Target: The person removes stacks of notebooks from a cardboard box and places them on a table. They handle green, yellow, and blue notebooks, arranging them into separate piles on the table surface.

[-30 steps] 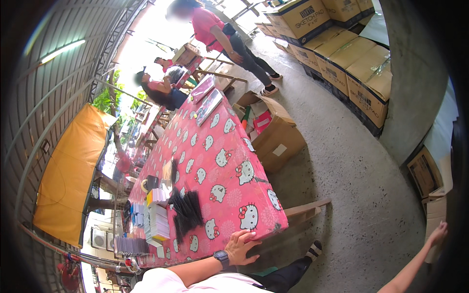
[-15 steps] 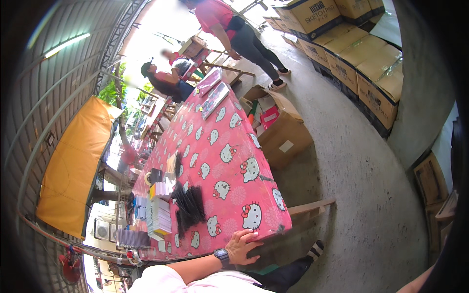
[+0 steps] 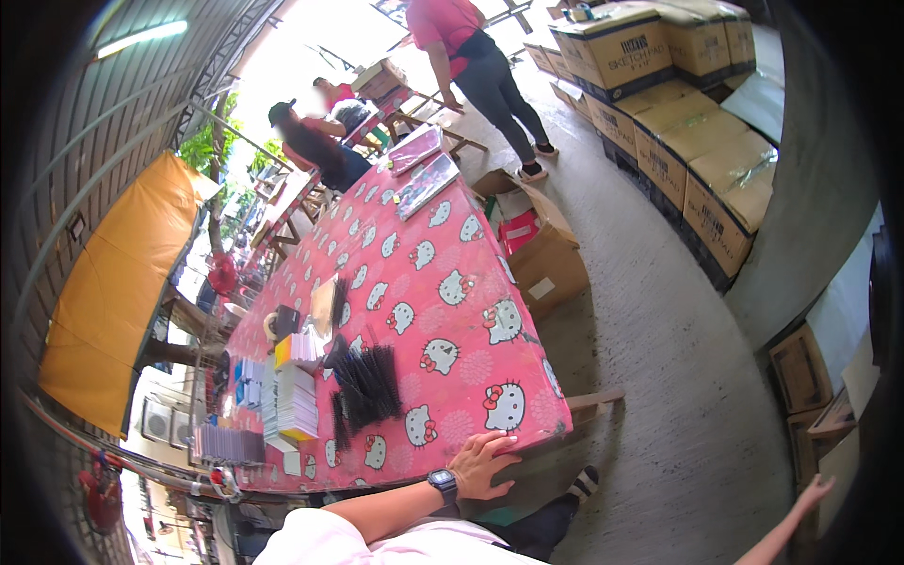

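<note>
My left hand (image 3: pixel 482 464), with a dark digital watch (image 3: pixel 442 484) on its wrist, rests on the near edge of a table under a pink cat-print cover (image 3: pixel 461 377). Its fingers are spread and it holds nothing. Out at the lower right, away from the table, my right hand (image 3: pixel 814 492) is raised with its fingers stretched out and nothing visible in it. To the left of my left hand lies a pile of black bristly strips, perhaps binding coils (image 3: pixel 365 388). Beside it stand stacks of small white-edged pads (image 3: pixel 294 400) and a tape roll (image 3: pixel 273 326).
An open cardboard box (image 3: pixel 551 254) stands on the floor by the table's right side. Stacked cartons (image 3: pixel 659 141) line the right, with more boxes (image 3: pixel 800 369) at the lower right. Flat packets (image 3: pixel 427 186) lie at the table's far end. A standing person (image 3: pixel 480 85) and two seated people are beyond.
My right hand has come into view at the lower right, where only a forearm showed before. My left hand stays on the table edge. The view has shifted slightly.
</note>
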The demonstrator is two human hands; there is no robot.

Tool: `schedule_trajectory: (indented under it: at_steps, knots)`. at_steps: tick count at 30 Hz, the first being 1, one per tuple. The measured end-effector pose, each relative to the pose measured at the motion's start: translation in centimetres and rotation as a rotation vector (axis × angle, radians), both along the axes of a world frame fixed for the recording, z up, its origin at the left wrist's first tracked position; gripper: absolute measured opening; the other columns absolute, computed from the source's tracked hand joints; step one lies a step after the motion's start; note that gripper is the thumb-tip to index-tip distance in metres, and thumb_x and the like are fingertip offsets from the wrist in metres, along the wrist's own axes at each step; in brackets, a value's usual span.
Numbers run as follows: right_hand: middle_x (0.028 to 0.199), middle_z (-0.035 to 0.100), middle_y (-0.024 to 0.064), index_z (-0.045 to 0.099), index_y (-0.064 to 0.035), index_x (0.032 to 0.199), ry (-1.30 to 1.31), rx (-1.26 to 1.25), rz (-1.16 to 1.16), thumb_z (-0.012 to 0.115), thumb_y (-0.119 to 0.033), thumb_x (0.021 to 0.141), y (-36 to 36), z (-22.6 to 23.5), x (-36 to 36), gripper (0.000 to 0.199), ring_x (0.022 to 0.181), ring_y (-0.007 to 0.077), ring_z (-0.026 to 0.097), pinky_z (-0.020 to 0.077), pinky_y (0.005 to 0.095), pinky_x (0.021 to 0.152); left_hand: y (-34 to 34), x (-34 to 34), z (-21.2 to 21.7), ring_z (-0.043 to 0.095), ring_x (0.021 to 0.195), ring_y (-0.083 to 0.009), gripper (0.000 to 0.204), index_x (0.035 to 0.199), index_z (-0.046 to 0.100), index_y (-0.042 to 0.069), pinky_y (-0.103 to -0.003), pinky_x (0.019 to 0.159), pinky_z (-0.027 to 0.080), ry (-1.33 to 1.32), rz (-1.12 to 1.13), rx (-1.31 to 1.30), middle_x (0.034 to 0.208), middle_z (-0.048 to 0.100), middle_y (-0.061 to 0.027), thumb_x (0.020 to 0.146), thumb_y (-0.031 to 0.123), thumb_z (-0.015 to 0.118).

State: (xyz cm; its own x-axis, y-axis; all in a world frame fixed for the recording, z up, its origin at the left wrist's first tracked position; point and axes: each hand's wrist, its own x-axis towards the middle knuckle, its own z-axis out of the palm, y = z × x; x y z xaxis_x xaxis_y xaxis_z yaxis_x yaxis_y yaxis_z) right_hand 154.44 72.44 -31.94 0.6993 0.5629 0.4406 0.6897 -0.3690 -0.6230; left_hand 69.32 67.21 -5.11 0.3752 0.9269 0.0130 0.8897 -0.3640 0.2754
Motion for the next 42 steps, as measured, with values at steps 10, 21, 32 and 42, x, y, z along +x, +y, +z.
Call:
schedule_trajectory:
  at_steps: [10, 21, 32, 42]
  knots:
    - [0.079, 0.058, 0.0011, 0.059, -0.0041, 0.091, 1.243, 0.148, 0.486, 0.06, -0.013, 0.086, 2.2, 18.3, -55.4, 0.011, 0.072, 0.0086, 0.056, 0.0491, 0.0224, 0.07, -2.3, -0.2, 3.7, 0.037, 0.122, -0.0295, 0.044, 0.116, 0.052, 0.012, -0.043, 0.099, 0.032, -0.352, 0.105, 0.032, 0.134, 0.037, -0.0111, 0.075, 0.023, 0.065]
    - [0.069, 0.056, 0.0018, 0.055, -0.0039, 0.073, 1.082, -0.098, 1.647, 0.061, -0.017, 0.087, -5.3, 35.2, -82.9, 0.02, 0.064, 0.0075, 0.052, 0.0398, 0.0208, 0.062, -23.7, -25.0, 13.2, 0.055, 0.097, -0.0269, 0.027, 0.106, 0.055, 0.004, -0.036, 0.085, 0.044, -0.507, 0.907, 0.782, 0.104, 0.057, -0.0126, 0.081, 0.012, 0.06]
    - [0.073, 0.059, 0.0098, 0.062, -0.0021, 0.082, 0.399, -0.513, 2.396, 0.067, -0.009, 0.076, -26.8, 34.4, -111.4, 0.011, 0.069, 0.0219, 0.059, 0.0459, 0.0309, 0.061, -51.1, -48.5, 5.0, 0.054, 0.08, -0.0126, 0.023, 0.096, 0.056, -0.001, -0.026, 0.07, 0.045, -0.817, 1.673, 1.277, 0.086, 0.058, -0.0072, 0.094, 0.019, 0.045]
    - [0.078, 0.058, 0.013, 0.059, -0.0031, 0.083, -0.116, -0.555, 2.502, 0.06, -0.027, 0.084, -27.2, 35.2, -117.8, 0.024, 0.079, 0.0301, 0.056, 0.0452, 0.0378, 0.068, -66.8, -46.9, -21.1, 0.056, 0.081, -0.0302, 0.023, 0.088, 0.058, 0.002, -0.041, 0.072, 0.044, -0.033, 1.765, 0.269, 0.089, 0.06, -0.0131, 0.091, 0.024, 0.05]
